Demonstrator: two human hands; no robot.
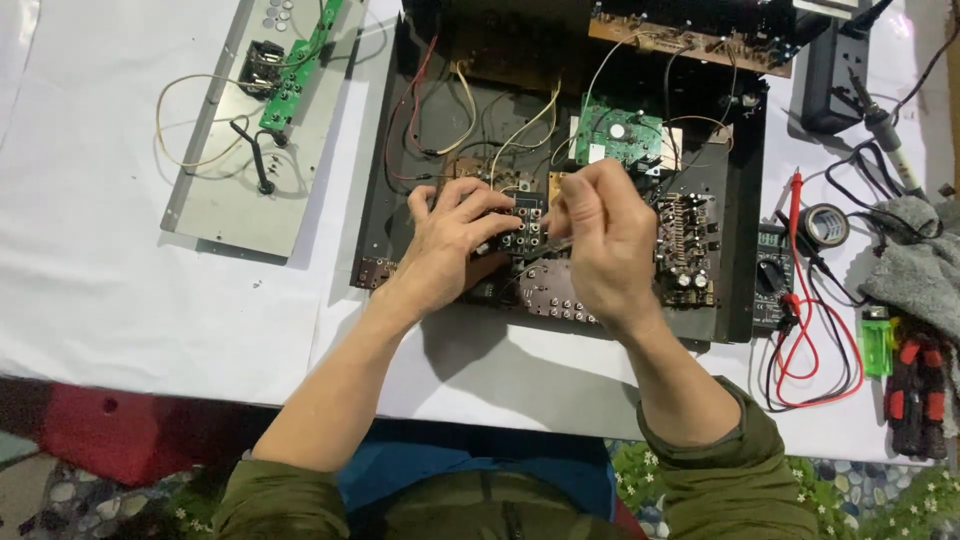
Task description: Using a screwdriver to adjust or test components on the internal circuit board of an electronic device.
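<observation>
An opened black electronics chassis [740, 250] lies on a white-covered table, with wires and circuit boards inside. My left hand [452, 240] presses down on a small black connector block [527, 228] near the chassis's front edge. My right hand [605, 240] is closed around a thin metal tool [553, 245] whose tip points at that block. A green circuit board [618, 135] sits just behind my hands, and a brown board with components [685, 250] lies to the right of my right hand.
A grey metal panel [235, 190] with a green strip board lies at the left. At the right are a multimeter [772, 280] with red and black leads, a tape roll [827, 225], a soldering iron [885, 135], a grey cloth [925, 265], a green lighter [877, 340] and red-handled pliers [920, 395].
</observation>
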